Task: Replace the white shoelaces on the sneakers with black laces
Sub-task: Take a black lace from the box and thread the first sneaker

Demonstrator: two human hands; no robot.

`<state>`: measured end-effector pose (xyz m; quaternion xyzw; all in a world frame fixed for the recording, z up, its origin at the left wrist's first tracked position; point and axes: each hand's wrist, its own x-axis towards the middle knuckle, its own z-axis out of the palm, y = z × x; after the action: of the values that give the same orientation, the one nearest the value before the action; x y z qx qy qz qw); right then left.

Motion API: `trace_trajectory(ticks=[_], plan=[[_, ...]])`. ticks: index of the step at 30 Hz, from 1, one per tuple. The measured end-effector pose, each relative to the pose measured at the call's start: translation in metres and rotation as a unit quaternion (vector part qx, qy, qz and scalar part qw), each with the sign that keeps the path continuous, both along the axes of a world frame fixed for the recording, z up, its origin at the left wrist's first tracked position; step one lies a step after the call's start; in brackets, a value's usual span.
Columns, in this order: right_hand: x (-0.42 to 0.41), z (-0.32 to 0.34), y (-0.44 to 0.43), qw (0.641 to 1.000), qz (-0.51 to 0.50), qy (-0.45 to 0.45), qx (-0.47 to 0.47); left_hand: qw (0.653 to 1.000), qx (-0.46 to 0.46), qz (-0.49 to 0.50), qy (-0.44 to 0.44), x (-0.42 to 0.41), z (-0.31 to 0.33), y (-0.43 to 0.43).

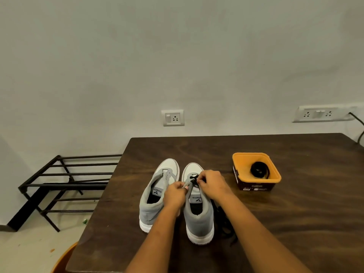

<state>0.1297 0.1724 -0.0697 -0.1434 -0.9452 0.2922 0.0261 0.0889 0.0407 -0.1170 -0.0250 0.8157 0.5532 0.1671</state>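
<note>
Two grey and white sneakers stand side by side on the dark wooden table (pixel 295 213), toes pointing away from me. The left sneaker (pixel 155 196) has no lace in its eyelets. The right sneaker (pixel 199 217) has a black lace (pixel 194 179) partly threaded near the toe. My left hand (pixel 174 195) pinches the grey eyelet flap of the right sneaker. My right hand (pixel 213 184) pinches the black lace over the same shoe. The loose length of black lace (pixel 224 223) trails on the table to the right of that sneaker.
An orange tub (pixel 256 170) holding a coiled black lace (pixel 259 170) sits on the table's right. A black metal shoe rack (pixel 65 186) stands on the floor to the left. Wall sockets (pixel 173 117) are behind the table. An orange seat edge (pixel 63 259) shows at bottom left.
</note>
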Motion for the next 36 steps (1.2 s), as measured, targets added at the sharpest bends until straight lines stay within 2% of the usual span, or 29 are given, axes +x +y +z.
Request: trace_trajectory(ticks=[4, 7, 15, 19, 29, 33, 36], plan=[[0.003, -0.002, 0.000, 0.994, -0.049, 0.057, -0.084, 1.000, 0.022, -0.003, -0.014, -0.003, -0.001, -0.001], [0.004, -0.005, -0.001, 0.981, -0.029, 0.059, -0.182, 0.999, 0.032, -0.005, -0.019, -0.004, -0.003, -0.001], [0.018, -0.007, -0.007, 0.967, 0.014, 0.036, -0.251, 0.998, 0.059, 0.005, -0.028, -0.004, -0.007, -0.002], [0.022, -0.015, -0.009, 0.968, 0.010, 0.029, -0.248, 0.997, 0.077, 0.002, -0.029, -0.004, -0.009, -0.002], [0.022, -0.020, -0.018, 0.989, 0.018, 0.058, -0.138, 0.998, 0.067, 0.006, -0.021, 0.001, -0.008, 0.001], [0.026, -0.027, -0.024, 0.984, -0.007, 0.102, -0.146, 0.998, 0.058, 0.002, -0.019, 0.000, -0.015, -0.001], [0.025, -0.032, -0.028, 0.984, -0.040, 0.098, -0.146, 0.998, 0.055, 0.003, -0.012, -0.002, -0.019, 0.000]])
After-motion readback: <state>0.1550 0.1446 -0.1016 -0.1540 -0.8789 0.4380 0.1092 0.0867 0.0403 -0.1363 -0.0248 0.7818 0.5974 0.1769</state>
